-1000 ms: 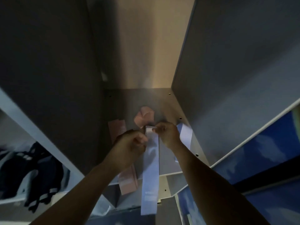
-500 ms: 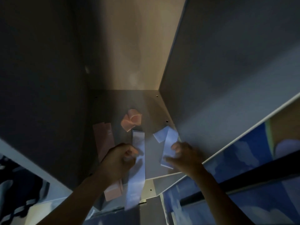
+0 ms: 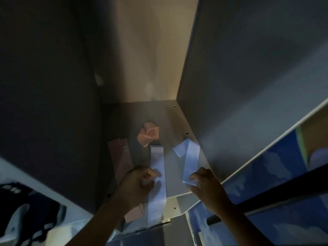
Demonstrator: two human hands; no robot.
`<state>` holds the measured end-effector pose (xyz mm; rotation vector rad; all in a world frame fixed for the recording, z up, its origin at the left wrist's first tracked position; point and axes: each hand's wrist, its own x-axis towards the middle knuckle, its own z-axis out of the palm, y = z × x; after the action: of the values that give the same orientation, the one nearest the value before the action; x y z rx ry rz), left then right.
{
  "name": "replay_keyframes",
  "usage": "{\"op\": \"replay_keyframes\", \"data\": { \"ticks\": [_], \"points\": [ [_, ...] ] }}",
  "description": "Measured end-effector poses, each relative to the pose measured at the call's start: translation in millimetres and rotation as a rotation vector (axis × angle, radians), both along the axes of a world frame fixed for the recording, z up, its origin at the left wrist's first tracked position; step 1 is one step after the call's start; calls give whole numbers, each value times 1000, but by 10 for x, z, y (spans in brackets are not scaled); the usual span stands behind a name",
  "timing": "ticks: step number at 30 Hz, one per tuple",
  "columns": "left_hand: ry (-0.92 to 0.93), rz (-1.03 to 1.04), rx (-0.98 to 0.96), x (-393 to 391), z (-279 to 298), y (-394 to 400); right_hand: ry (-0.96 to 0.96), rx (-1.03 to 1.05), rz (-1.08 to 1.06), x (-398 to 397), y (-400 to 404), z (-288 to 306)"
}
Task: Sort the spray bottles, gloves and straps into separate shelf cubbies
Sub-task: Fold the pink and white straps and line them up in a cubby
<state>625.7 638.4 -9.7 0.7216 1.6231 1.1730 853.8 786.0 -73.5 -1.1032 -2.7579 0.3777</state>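
Dim cubby floor (image 3: 170,119) holds pink straps (image 3: 148,136) beside blue straps (image 3: 190,157).

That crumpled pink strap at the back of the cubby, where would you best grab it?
Pinch the raised fold on top of the crumpled pink strap, coming from above and in front through the cubby's open side. It is bunched into a loose heap that stands off the cubby floor, with clear space round it, so fingers likely close round it easily.

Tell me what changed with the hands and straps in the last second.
The right hand let go of the middle blue strap and moved right to pinch the near end of the folded blue strap. The left hand stayed on the middle strap. The pink strap and the folded pink one lie as before.
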Motion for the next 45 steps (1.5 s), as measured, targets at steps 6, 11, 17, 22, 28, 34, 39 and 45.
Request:
{"op": "replay_keyframes", "data": {
  "ticks": [6, 11, 17, 22, 28, 34, 39, 45],
  "points": [
    [-136, -28, 44, -33, -32, -32, 17, 185, -6, -19, -24, -54],
    [12, -39, 25, 21, 24, -51, 99, -18, -67, -379, 43, 122],
    [364, -50, -24, 0, 170, -102, 156, -83, -158, -1659, 466, 169],
    [566, -79, -35, -169, 237, -214, 123, 15, -139, -2145, 845, 163],
    [684, 15, 69, -259, 168, -268, 90, 188, 2, -2414, 1031, 101],
    [633, 55, 63, -267, 217, -293, 295, 251, -18, -2167, 1070, 653],
    [501, 67, 55, -162, 520, -298, 249, 288, 92, -1588, 965, 1609],
    [488, 80, 318, 126, 1431, -263, -101, 330, 223, -1039, 321, 2863]
  ]
}}
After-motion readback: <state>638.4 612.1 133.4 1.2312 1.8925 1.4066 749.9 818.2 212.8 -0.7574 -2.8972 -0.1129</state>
